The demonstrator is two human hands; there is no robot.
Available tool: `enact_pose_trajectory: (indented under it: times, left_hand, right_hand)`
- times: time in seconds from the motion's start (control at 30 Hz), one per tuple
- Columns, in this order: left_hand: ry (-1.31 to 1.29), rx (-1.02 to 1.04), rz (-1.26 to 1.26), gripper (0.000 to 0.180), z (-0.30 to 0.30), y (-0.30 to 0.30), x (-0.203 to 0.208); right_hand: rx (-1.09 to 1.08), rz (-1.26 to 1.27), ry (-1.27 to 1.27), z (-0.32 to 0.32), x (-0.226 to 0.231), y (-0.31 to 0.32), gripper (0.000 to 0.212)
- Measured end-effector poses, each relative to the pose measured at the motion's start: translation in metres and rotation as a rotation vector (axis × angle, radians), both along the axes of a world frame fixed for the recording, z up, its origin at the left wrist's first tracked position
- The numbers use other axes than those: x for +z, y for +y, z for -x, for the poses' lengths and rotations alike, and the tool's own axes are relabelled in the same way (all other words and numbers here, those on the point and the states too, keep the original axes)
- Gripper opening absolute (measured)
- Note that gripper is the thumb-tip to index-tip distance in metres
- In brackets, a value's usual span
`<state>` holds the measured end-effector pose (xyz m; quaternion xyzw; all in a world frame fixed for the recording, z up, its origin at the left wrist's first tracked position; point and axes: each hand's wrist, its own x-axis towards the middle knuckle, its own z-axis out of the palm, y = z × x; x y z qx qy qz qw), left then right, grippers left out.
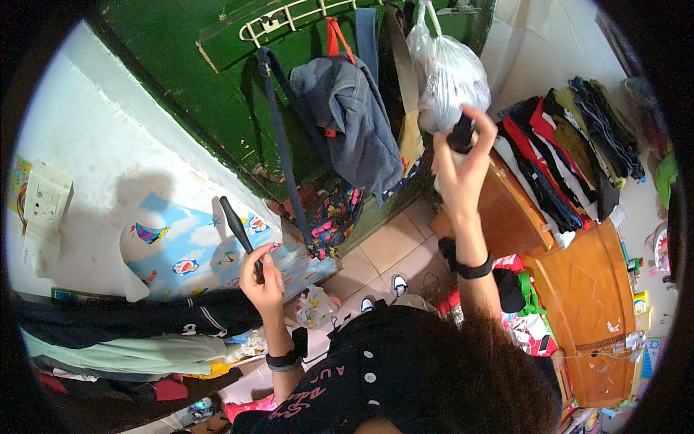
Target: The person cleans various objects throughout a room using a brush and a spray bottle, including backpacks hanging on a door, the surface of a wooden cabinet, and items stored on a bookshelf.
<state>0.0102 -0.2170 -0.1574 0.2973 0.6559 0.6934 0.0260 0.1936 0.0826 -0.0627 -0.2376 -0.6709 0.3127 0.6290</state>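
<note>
My left hand is closed around a slim black stick with a rounded, thicker upper end. The stick points up and to the left, in front of a white wall with a blue cartoon-print sheet. My right hand is raised, its thumb and fingers curled about a small black object with a pale part under it. What kind of object that is, I cannot make out. Just behind those fingers hangs a knotted white plastic bag. Black bands circle both my wrists.
A hook rack on the green door bears a grey-blue denim bag and straps. Folded clothes lie atop a wooden cabinet at right. More clothes are piled at lower left, near a wall socket.
</note>
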Motion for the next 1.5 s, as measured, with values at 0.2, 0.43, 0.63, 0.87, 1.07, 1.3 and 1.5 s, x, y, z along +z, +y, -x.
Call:
enact_pose_trajectory:
  times: [0.2,0.43,0.63,0.87,1.07,1.3,1.5]
  left_hand:
    - [0.014,-0.016,-0.066,0.017,-0.008,0.013,0.009]
    - [0.098,0.043,0.060,0.017,0.009,-0.001,-0.015]
    - [0.053,0.006,0.002,0.019,0.012,-0.006,-0.010]
    - [0.106,-0.019,-0.054,0.020,0.004,0.010,-0.002]
    - [0.150,-0.002,-0.095,0.024,-0.001,0.010,0.006]
    - [0.057,0.062,-0.093,0.024,-0.007,0.003,0.008]
    - [0.063,0.100,-0.087,0.024,-0.004,-0.016,0.012]
  right_hand:
    - [-0.116,-0.033,-0.099,-0.018,0.006,0.042,0.048]
    - [-0.004,0.046,-0.450,-0.043,-0.067,0.069,0.051]
    - [-0.032,0.213,-0.264,-0.058,-0.027,0.085,0.052]
    - [-0.199,-0.161,-0.045,-0.066,0.057,0.139,0.052]
    - [-0.228,-0.237,0.140,-0.075,0.132,0.150,0.049]
    - [0.051,-0.326,0.053,-0.034,0.109,0.076,0.046]
    - [0.146,-0.417,-0.158,0.031,0.017,-0.011,0.049]
